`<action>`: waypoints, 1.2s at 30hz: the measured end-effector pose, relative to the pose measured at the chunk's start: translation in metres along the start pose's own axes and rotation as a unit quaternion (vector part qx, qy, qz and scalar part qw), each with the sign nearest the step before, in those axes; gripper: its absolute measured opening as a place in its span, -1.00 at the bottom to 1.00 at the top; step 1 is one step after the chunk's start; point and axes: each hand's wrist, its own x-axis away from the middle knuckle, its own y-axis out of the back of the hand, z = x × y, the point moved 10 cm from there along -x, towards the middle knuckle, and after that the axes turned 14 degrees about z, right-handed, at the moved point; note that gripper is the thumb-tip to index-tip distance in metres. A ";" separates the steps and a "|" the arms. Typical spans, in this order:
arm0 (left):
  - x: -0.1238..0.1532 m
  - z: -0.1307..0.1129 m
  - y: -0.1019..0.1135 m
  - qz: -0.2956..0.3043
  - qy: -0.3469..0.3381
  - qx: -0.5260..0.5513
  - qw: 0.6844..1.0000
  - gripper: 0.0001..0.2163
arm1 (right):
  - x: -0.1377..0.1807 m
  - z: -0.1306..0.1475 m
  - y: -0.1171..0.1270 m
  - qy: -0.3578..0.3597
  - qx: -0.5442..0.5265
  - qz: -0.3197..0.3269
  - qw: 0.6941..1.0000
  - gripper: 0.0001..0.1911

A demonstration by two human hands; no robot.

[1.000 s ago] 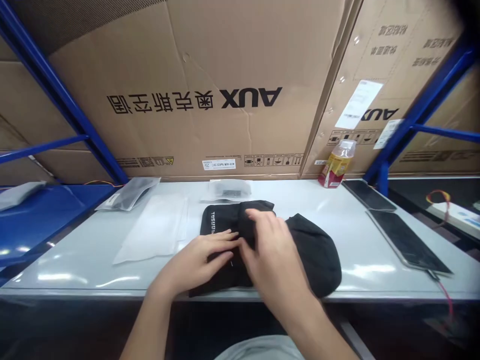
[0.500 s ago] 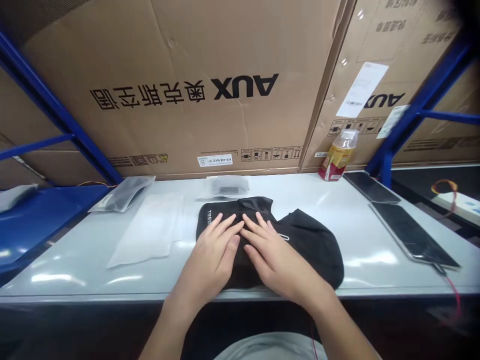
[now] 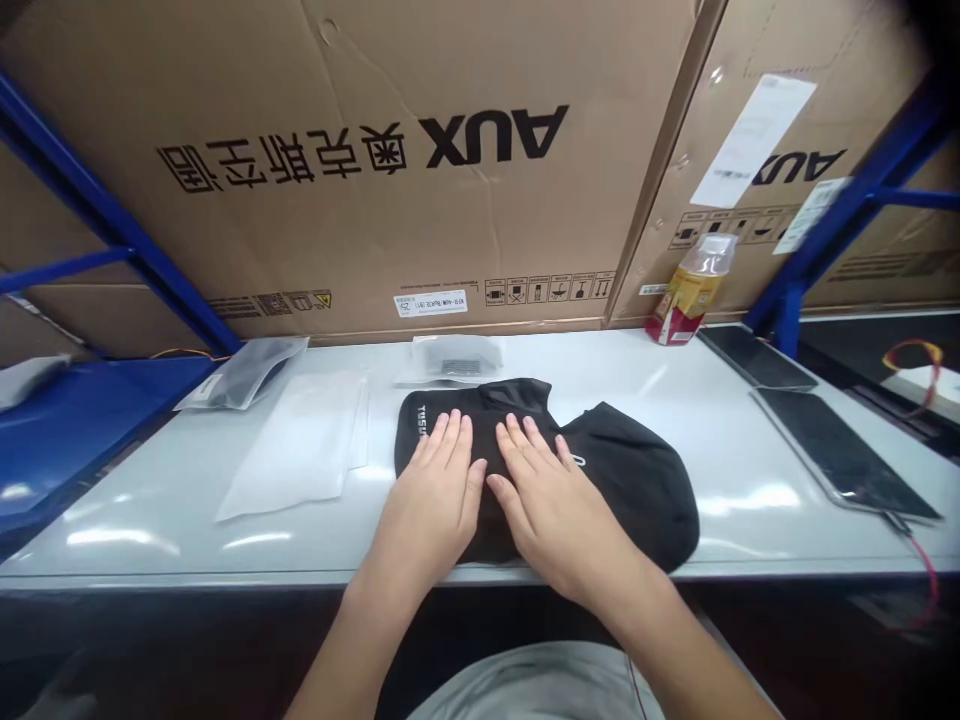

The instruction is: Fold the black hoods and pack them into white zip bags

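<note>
Head view only. L hand point(image 3: 431, 510) and R hand point(image 3: 559, 520) both lie flat, palms down, fingers spread, fully open, no grip on anything. They press side by side on black fabric piece point(image 3: 637, 490), just apart, not touching each other. Fabric lies mid-bench point(image 3: 750, 450), close to front edge, w/ white lettering at its top left, small white loop just past R hand's fingers, rounded lobe sticking out to the right. Looks smoothed flat under the palms, no edge lifted, though part of it is hidden by the hands.

Around it: small sealed plastic bag point(image 3: 456, 357) just beyond fabric's far edge, clear plastic sheet point(image 3: 292, 450) just left of it, dark plastic pouch point(image 3: 244, 372) further left. On the right, plastic bottle point(image 3: 686, 290) w/ yellow-red label stands by the cartons, 2 dark flat panels point(image 3: 844, 455) lie near bench's right edge. Behind everything, big AUX cardboard cartons point(image 3: 300, 180) sit in blue rack point(image 3: 112, 215).
</note>
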 end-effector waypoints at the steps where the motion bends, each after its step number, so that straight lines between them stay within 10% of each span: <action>1: 0.002 0.006 0.006 0.005 0.001 0.006 1.000 -0.52 | 0.005 -0.007 0.001 -0.001 -0.012 0.006 1.000 -0.33; 8: 0.042 0.155 0.073 -0.032 0.329 -0.058 0.942 -0.40 | 0.037 -0.053 0.022 0.041 -0.192 0.064 0.979 -0.39; 12: 0.051 0.185 0.073 0.015 0.350 -0.071 0.934 -0.56 | 0.050 -0.078 0.034 -0.005 -0.213 0.017 0.977 -0.42; 20: 0.067 0.099 0.106 -0.104 0.235 -0.036 0.966 -0.84 | 0.050 -0.060 0.051 0.027 -0.152 -0.100 0.983 -0.56; 26: 0.041 -0.007 0.068 -0.016 0.029 0.179 0.983 -0.76 | 0.026 0.001 0.057 0.058 -0.206 -0.106 0.971 -0.69; 36: 0.045 0.007 0.092 -0.078 -0.055 0.146 0.985 -0.73 | 0.002 -0.014 0.048 0.065 -0.241 -0.020 0.968 -0.65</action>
